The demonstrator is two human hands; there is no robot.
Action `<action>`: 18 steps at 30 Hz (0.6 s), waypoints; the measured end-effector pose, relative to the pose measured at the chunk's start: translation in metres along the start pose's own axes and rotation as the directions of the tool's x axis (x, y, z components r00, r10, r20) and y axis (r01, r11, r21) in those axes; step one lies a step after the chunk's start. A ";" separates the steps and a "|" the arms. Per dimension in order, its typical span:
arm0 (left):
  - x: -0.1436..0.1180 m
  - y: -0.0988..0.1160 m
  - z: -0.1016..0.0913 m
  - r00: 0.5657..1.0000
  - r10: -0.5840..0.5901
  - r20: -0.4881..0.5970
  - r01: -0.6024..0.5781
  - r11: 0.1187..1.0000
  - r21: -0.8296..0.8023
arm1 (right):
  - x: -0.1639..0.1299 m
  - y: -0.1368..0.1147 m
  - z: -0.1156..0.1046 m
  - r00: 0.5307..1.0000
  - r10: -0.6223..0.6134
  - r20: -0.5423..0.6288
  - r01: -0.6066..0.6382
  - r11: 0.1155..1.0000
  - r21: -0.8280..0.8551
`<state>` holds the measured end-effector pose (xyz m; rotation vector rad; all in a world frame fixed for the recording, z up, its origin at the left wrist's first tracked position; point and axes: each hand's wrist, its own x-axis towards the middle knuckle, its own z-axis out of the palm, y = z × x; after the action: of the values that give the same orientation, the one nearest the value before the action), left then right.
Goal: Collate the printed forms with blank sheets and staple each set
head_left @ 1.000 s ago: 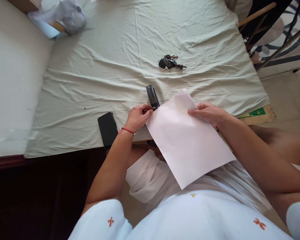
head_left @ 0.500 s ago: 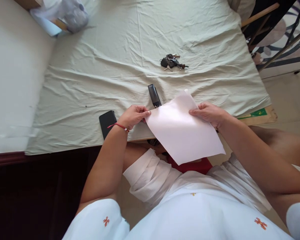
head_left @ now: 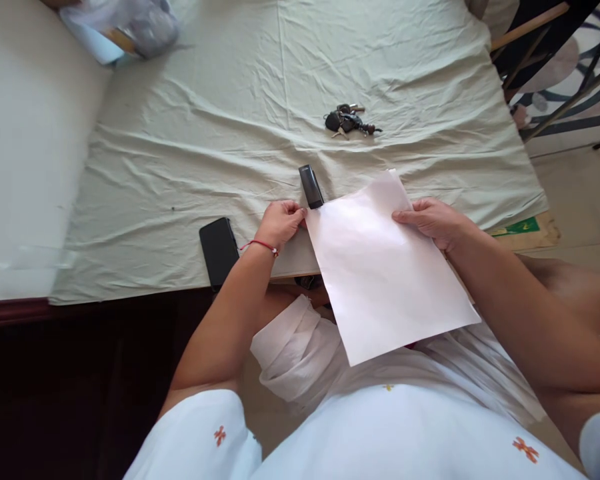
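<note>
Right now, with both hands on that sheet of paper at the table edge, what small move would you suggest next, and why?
Probably slide the sheet of paper further onto the table. The left hand pinches its near-left corner and the right hand grips the far edge, yet most of the sheet overhangs the lap unsupported. The stapler lies just beyond the left corner, so keep clear of it.

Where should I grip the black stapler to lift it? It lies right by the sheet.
Judging by its pose, pinch the stapler across its long narrow sides near the far end, coming from above. Its near end touches the paper that the left hand and right hand hold.
</note>
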<state>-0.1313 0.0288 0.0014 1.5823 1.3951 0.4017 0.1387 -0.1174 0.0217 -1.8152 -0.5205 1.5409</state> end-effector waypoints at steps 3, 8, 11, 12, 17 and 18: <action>0.001 -0.001 0.003 0.999 0.041 -0.029 -0.039 0.996 0.082 | 0.000 0.002 -0.004 0.998 0.053 -0.025 -0.051 0.997 0.051; -0.008 0.006 0.002 0.894 0.342 -0.290 -0.272 0.928 0.256 | -0.001 0.003 -0.006 0.997 0.067 -0.025 -0.065 0.995 0.075; -0.014 0.011 0.000 0.749 0.592 -0.297 -0.491 0.798 0.350 | -0.003 0.001 -0.005 0.997 0.072 -0.039 -0.069 0.995 0.072; -0.016 0.012 -0.001 0.723 0.646 -0.245 -0.549 0.752 0.366 | -0.004 0.000 -0.004 0.996 0.073 -0.041 -0.070 0.995 0.069; -0.016 0.007 -0.001 0.745 0.665 -0.052 -0.578 0.683 0.448 | -0.007 -0.001 -0.004 0.995 0.086 -0.043 -0.083 0.994 0.067; -0.016 0.006 0.000 0.756 0.653 -0.040 -0.562 0.679 0.473 | -0.007 -0.001 -0.005 0.995 0.085 -0.042 -0.083 0.995 0.064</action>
<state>-0.1327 0.0153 0.0122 2.4603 1.1024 0.7049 0.1418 -0.1225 0.0271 -1.8403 -0.3757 1.5513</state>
